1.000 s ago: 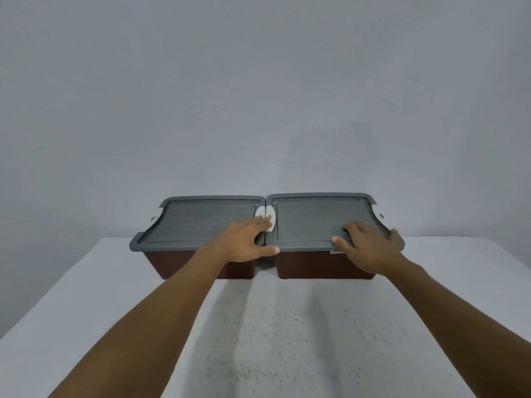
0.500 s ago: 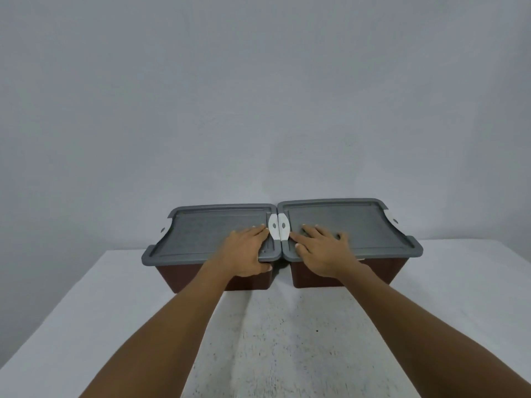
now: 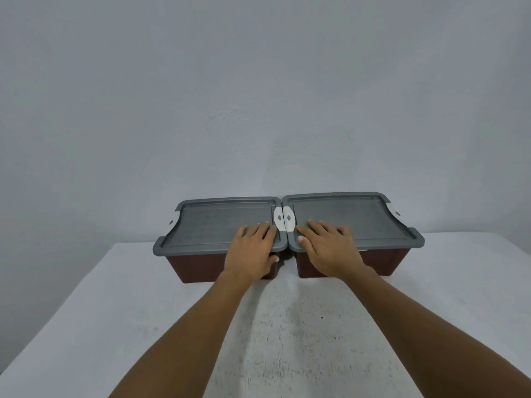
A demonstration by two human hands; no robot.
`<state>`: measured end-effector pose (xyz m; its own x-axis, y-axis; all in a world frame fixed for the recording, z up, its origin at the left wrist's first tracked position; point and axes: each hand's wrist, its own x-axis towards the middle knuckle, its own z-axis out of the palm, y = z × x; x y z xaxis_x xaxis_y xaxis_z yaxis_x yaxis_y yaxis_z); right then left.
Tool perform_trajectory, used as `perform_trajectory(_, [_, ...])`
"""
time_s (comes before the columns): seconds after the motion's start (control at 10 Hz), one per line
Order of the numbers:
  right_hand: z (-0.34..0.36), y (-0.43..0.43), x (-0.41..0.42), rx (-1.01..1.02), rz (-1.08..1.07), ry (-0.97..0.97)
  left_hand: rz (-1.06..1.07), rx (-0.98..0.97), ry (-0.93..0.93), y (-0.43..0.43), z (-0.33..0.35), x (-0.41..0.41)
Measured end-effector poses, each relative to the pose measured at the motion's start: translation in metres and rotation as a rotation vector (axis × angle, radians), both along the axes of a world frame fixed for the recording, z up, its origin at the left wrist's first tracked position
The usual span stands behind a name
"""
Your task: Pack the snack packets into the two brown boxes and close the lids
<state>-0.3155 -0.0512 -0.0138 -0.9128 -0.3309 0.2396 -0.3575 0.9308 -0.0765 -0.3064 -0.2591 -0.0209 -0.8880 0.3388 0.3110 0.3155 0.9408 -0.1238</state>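
Two brown boxes stand side by side at the far edge of the table, the left box (image 3: 198, 267) and the right box (image 3: 388, 261). Each has a grey lid down on it: the left lid (image 3: 212, 225) and the right lid (image 3: 353, 214). White latches (image 3: 283, 219) meet where the boxes touch. My left hand (image 3: 250, 251) lies flat on the left lid's near right corner, thumb hanging over the front rim. My right hand (image 3: 327, 248) lies flat on the right lid's near left corner. No snack packets show; the lids hide the insides.
A white speckled table (image 3: 275, 326) stretches from the boxes toward me. A plain grey wall rises right behind the boxes. Another white latch (image 3: 394, 211) sits on the right box's far side, and one (image 3: 171, 222) on the left box's outer side.
My right hand slid from the right lid's near right part to its near left corner beside the latches. My left hand stayed on the left lid. The view shifted slightly.
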Motion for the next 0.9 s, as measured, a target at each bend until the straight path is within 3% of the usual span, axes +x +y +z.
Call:
perform_trajectory(0.1, [-0.013,-0.004,0.022,-0.025,-0.006,0.008,0.029,0.075,0.106,0.004,-0.015,0.021])
perform_trajectory(0.4, [-0.011,-0.007,0.051,-0.099,-0.025,0.038,-0.021,0.200,0.040,0.001,-0.005,0.044])
perform_trajectory(0.7, [-0.014,0.011,0.060,-0.064,0.113,-0.070,0.016,0.117,-0.063,-0.003,-0.015,0.062])
perform_trajectory(0.9, [-0.045,0.022,0.116,-0.277,0.012,-0.063,0.008,0.215,-0.178,-0.014,-0.043,0.112])
